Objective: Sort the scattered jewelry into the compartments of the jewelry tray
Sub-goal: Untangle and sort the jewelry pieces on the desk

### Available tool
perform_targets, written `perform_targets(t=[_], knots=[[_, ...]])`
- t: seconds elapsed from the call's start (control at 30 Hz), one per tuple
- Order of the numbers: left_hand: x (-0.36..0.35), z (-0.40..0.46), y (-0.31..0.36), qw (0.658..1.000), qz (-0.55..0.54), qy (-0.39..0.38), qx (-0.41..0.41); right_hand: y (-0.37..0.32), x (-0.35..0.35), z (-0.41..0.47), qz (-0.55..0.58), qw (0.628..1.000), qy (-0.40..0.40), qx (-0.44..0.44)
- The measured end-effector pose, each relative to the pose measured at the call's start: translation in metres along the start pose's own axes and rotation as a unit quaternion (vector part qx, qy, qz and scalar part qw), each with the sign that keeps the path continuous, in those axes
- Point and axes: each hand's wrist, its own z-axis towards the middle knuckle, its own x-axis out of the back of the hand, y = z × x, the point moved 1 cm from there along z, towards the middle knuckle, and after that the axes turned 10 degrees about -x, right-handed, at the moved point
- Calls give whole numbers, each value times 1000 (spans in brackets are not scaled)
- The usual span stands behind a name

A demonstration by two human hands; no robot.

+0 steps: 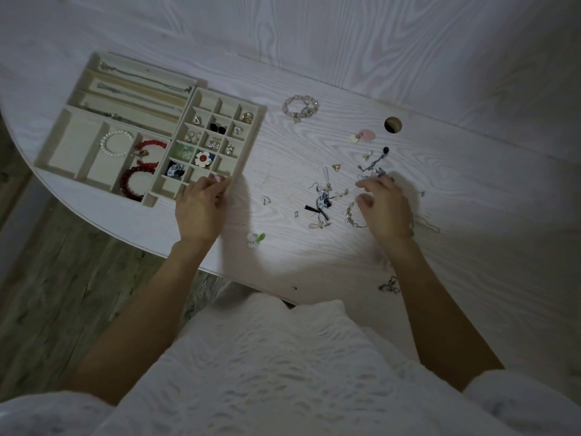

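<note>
Risk: the loose pieces under the right hand (382,204) lie tangled together, so lifting one chain (372,166) may drag its neighbours across the table (314,89). The left hand (201,209) reaches to the near corner of the jewelry tray (151,127), fingers curled over a small pink piece (217,177) at a grid cell; a careless drop could land it in the wrong compartment. The right hand hovers, fingers loosely curled; whether it pinches anything cannot be told.
</note>
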Motion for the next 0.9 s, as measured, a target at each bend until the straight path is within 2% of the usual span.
perform_targets(t=[0.23, 0.47, 0.67, 0.73, 0.77, 0.83, 0.9], knots=[[-1, 0, -3, 1000, -3, 6, -7, -12, -4, 12, -75, 995, -42, 40], [-2, 0, -3, 1000, -1, 3, -4, -20, 20, 3, 33, 997, -63, 25], [11, 4, 6, 999, 23, -34, 12, -52, 41, -11, 82, 990, -81, 77], [21, 4, 23, 999, -36, -19, -3, -64, 48, -15, 112, 987, -80, 84], [27, 6, 36, 993, -113, -27, -19, -70, 50, -17, 128, 984, -79, 93], [38, 8, 66, 946, -305, -90, -54, -84, 52, -21, 145, 978, -86, 124], [43, 7, 91, 901, -399, -142, -93, -98, 50, -25, 153, 972, -94, 154]])
